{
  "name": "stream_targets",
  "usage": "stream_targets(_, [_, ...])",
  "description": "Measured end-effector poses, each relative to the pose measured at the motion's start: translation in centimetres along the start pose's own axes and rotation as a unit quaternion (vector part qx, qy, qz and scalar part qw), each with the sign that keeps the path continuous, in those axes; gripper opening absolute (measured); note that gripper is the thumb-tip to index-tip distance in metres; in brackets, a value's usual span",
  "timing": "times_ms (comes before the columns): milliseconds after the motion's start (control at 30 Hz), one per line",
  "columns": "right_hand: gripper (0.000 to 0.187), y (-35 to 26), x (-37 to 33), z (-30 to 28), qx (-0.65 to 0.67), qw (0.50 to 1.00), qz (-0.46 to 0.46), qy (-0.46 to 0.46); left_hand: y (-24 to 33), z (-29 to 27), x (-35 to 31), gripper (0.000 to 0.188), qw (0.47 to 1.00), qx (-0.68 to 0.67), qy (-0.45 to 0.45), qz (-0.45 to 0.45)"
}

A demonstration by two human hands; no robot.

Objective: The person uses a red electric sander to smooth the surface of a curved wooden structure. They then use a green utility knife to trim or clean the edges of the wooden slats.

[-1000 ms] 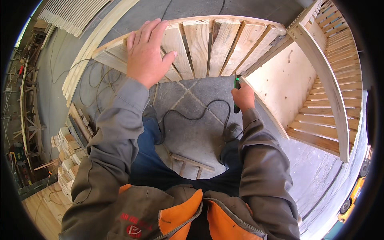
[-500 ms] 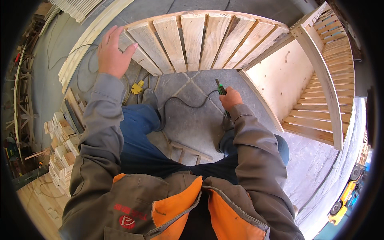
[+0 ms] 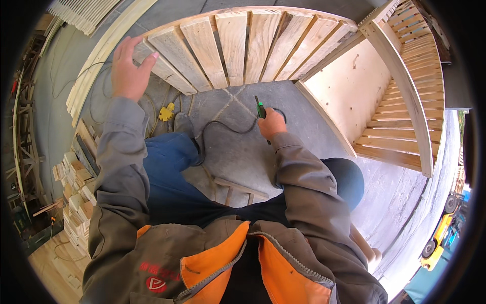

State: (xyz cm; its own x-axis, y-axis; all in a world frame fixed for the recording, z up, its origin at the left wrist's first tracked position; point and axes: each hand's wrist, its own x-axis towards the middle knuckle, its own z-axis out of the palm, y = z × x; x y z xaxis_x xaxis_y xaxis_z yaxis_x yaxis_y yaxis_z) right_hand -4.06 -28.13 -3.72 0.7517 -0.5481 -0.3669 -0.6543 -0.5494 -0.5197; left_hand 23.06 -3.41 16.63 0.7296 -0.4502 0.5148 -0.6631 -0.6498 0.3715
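Note:
A curved panel of pale wooden slats (image 3: 233, 48) stands in front of me. At its left end is my left hand (image 3: 130, 73), its thumb on the end slat's face and its fingers around the outer edge by the top rail. My right hand (image 3: 272, 124) is closed around a slim green-and-black corded tool (image 3: 260, 109), whose dark tip points away from me, over the floor short of the slats. A black cord (image 3: 230, 127) trails from near the tool toward my left leg. The fist hides most of the tool's body.
A slatted wooden piece with a plain board (image 3: 349, 81) and a curved rail adjoins the panel at right. A yellow connector block (image 3: 166, 112) lies by my left foot. Wood offcuts (image 3: 76, 190) are stacked at left; long curved strips (image 3: 101, 55) lie beyond. A small wooden frame (image 3: 240, 187) sits between my legs.
My right hand has moved left with the tool, whose tip now stands more upright. The view has shifted slightly; my left hand stays at the panel's left end.

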Motion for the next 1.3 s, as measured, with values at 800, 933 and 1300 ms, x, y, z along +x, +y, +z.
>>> stream_targets(800, [0.019, -2.9, 9.3, 6.7, 0.123, 0.986, -0.024, 0.113, 0.2, 1.7, -0.2, 0.06, 0.999, 0.033, -0.011, -0.013])
stream_targets(933, [0.019, -2.4, 10.4, 7.9, 0.136, 0.982, -0.015, 0.127, 0.5, 2.0, -0.2, 0.061, 0.999, 0.038, -0.015, -0.019])
stream_targets(1300, [0.024, -0.4, 11.4, 8.3, 0.086, 0.993, 0.07, 0.042, 1.5, 1.9, -0.6, 0.062, 0.998, 0.054, -0.027, -0.036])
